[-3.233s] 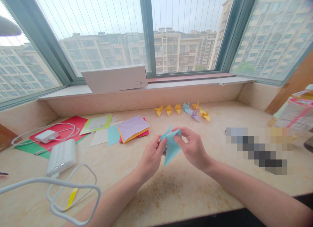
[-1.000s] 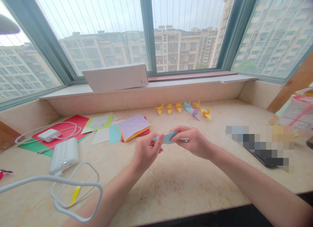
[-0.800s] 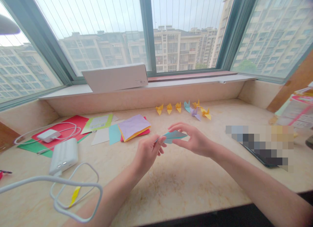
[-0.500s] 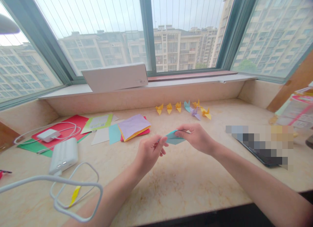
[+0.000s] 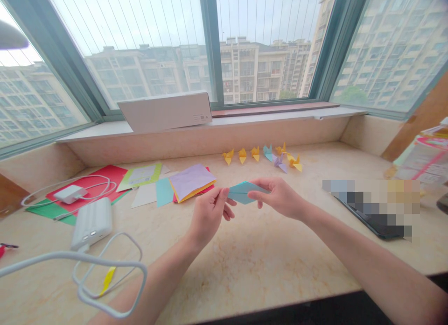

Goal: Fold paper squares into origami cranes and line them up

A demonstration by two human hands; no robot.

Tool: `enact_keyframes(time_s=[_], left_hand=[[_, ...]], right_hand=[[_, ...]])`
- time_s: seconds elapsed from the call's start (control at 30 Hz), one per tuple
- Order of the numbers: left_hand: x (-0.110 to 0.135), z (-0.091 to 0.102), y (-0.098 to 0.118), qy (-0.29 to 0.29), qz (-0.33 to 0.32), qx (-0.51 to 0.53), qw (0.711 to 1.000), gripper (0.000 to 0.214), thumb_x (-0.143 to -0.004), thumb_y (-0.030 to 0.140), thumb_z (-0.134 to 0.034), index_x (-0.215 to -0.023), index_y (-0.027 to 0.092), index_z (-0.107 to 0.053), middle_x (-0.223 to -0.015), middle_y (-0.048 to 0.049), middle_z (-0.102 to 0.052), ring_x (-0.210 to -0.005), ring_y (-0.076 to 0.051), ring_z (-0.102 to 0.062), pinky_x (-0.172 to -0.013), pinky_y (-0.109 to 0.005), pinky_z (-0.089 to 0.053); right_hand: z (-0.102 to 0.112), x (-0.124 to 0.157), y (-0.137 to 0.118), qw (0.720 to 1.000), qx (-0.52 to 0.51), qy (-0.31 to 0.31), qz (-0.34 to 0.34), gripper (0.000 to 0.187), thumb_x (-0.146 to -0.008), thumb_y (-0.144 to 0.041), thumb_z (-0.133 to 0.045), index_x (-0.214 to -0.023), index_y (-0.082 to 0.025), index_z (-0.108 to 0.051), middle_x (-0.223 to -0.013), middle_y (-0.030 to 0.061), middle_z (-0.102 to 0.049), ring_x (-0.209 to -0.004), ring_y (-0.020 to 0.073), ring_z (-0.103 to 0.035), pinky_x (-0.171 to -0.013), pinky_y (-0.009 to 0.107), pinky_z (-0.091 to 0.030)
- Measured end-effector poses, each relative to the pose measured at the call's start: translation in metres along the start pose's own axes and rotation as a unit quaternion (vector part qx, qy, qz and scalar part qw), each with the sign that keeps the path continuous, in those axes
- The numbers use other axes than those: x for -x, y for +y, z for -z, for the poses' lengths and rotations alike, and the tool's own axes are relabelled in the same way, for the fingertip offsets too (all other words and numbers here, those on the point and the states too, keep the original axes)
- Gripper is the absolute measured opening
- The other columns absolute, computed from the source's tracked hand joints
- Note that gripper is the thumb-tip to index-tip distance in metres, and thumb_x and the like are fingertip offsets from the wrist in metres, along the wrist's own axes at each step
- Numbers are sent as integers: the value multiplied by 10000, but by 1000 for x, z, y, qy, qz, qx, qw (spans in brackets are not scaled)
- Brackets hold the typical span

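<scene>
Between my two hands is a folded piece of blue origami paper (image 5: 242, 193), a flat diamond-like shape with a crease along its middle, raised above the stone counter. My left hand (image 5: 211, 213) pinches its left tip between thumb and index finger, the other fingers curled loosely below. My right hand (image 5: 276, 196) grips the right side, thumb on the near face and fingers behind. Beyond the hands stand several small folded paper birds: yellow ones (image 5: 242, 155), a blue one (image 5: 268, 152) and a purple one (image 5: 280, 163).
Left of my hands lies a stack of coloured paper (image 5: 192, 180), with red sheets (image 5: 121, 174) farther left. A white power bank (image 5: 91, 222) and looped cable (image 5: 140, 287) sit front left. A dark phone (image 5: 381, 227), partly pixelated, lies right. A white box (image 5: 164, 112) rests on the sill.
The blue paper has been turned so its broad creased face shows. My left hand has shifted slightly left and up; my right thumb now lies across the paper's face.
</scene>
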State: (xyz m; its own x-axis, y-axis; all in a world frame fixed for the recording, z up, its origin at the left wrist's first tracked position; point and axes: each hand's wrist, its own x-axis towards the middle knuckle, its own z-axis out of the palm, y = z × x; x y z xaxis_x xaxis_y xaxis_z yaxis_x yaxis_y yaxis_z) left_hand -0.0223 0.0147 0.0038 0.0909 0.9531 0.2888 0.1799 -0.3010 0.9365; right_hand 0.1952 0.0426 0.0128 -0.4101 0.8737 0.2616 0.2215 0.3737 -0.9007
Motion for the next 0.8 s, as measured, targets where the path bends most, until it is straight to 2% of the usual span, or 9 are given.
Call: enact_keyframes(time_s=[0.07, 0.13, 0.3, 0.53, 0.6, 0.7, 0.8], left_hand=[[-1, -1, 0, 7, 11, 16, 1000, 388, -942, 491, -556, -775, 149, -626, -684, -42, -719, -440, -126, -647, -402, -209, -500], [-2, -1, 0, 9, 15, 28, 999, 381, -937, 486, -565, -774, 147, -620, -681, -40, -717, -434, -121, -641, -397, -205, -494], [-2, 2, 4, 3, -3, 33, 999, 415, -941, 499, -559, -761, 134, -640, -683, -53, -722, -440, -107, -631, -413, -198, -491], [-1, 4, 10, 32, -24, 25, 999, 451, -923, 501, -589, -655, 140, -611, -548, -15, -647, -422, -101, -608, -420, -188, -477], [-3, 4, 10, 48, -8, 41, 998, 449, -919, 516, -586, -680, 137, -615, -544, -6, -631, -411, -102, -603, -408, -188, -471], [-5, 3, 6, 60, 38, 72, 995, 431, -904, 544, -588, -856, 121, -655, -651, -27, -683, -426, -119, -625, -392, -205, -481], [-5, -2, 1, 0, 69, 63, 996, 434, -885, 537, -617, -922, 108, -669, -846, -110, -751, -557, -159, -700, -467, -237, -545]], right_hand=[[1, -1, 1, 1000, 13, 8, -11, 272, -881, -396, -681, -920, -143, -772, -626, 19, -711, -524, 131, -609, -510, 268, -468], [2, -2, 1, 1000, -3, 10, -22, 276, -876, -398, -685, -846, -137, -767, -569, 11, -687, -507, 131, -610, -493, 264, -440], [4, -4, 0, 997, -72, 9, -33, 319, -811, -457, -750, -803, -138, -751, -642, 15, -709, -542, 142, -658, -518, 265, -465], [5, -5, 4, 997, -73, -8, -21, 354, -797, -492, -757, -822, -139, -776, -689, 42, -748, -624, 163, -690, -611, 289, -515], [2, -4, 4, 998, -58, 18, -10, 335, -821, -479, -738, -825, -148, -785, -698, 47, -761, -662, 175, -702, -650, 302, -531], [-4, -3, 5, 995, -12, 94, 11, 310, -876, -450, -687, -918, -161, -792, -722, 46, -774, -658, 190, -715, -651, 318, -543], [-10, 0, 10, 978, 103, 159, 83, 259, -939, -380, -623, -1044, -202, -778, -832, 53, -794, -742, 219, -739, -701, 349, -562]])
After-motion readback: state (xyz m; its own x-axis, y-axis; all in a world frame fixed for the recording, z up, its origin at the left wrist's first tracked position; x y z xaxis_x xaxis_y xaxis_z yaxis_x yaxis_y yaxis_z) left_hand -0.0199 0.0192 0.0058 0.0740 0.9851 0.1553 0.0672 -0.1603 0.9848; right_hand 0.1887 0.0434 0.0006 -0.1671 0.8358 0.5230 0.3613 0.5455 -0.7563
